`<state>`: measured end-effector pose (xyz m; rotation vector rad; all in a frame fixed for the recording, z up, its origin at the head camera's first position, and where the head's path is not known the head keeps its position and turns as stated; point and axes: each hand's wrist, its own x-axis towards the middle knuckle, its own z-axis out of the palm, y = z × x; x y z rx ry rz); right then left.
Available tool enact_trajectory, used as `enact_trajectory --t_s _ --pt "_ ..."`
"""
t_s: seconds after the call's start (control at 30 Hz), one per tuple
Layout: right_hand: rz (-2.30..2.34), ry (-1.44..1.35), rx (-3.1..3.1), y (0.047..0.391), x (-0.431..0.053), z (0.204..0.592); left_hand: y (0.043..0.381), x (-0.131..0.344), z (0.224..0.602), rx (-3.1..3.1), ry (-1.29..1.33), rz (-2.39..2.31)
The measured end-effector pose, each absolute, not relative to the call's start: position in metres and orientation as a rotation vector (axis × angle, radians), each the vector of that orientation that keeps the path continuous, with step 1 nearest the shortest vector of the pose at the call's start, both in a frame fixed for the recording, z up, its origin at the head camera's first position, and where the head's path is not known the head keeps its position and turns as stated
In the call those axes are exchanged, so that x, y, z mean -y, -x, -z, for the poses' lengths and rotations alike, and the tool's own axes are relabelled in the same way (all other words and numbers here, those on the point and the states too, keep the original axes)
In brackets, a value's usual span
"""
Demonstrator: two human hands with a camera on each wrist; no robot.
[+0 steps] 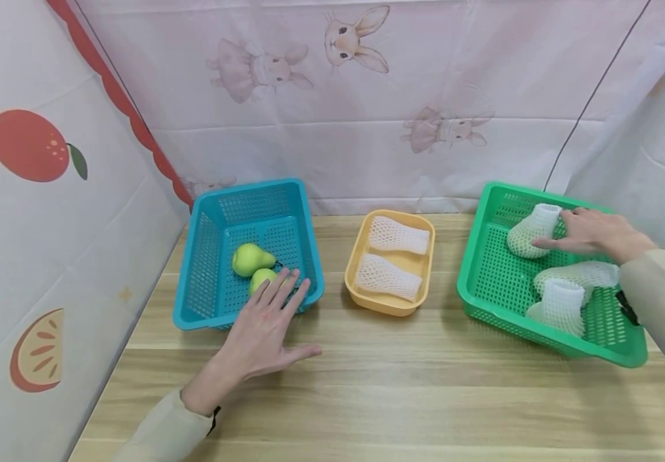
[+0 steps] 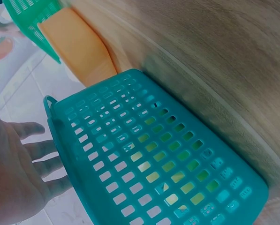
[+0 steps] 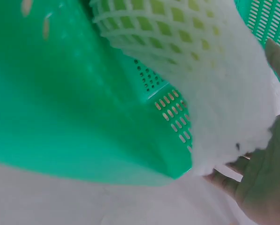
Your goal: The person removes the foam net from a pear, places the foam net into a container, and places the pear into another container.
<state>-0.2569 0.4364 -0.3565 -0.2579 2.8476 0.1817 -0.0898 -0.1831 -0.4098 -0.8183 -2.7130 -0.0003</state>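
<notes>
My left hand (image 1: pixel 260 330) is spread over the near right corner of the blue basket (image 1: pixel 185 282), fingertips above one green pear (image 1: pixel 261 278). A second green pear (image 1: pixel 250 259) lies just beyond it. In the left wrist view, the fingers (image 2: pixel 46 166) reach behind the basket's rim. At the right, my right hand (image 1: pixel 601 232) is beside a pear in a white foam net (image 1: pixel 529 234), thumb along its side and fingers by the net's open end. Nearer in the green basket (image 1: pixel 471 269) lie more netted pears (image 1: pixel 563 308); one net (image 3: pixel 224 84) fills much of the right wrist view.
Between the two baskets stands a small yellow tray (image 1: pixel 387 305) with two empty white foam nets (image 1: pixel 398 235) in it. All three containers stand on a wooden table (image 1: pixel 402 391). Behind them hangs a rabbit-print cloth (image 1: pixel 361 160); fruit-print cloth (image 1: pixel 26 244) lines the left side.
</notes>
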Motion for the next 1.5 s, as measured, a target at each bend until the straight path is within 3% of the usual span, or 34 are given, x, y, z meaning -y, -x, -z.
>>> enact_trajectory --t_s 1.5 --pt "-0.278 0.407 -2.863 0.292 -0.395 0.39 0.09 0.184 0.411 2.703 0.829 -0.006"
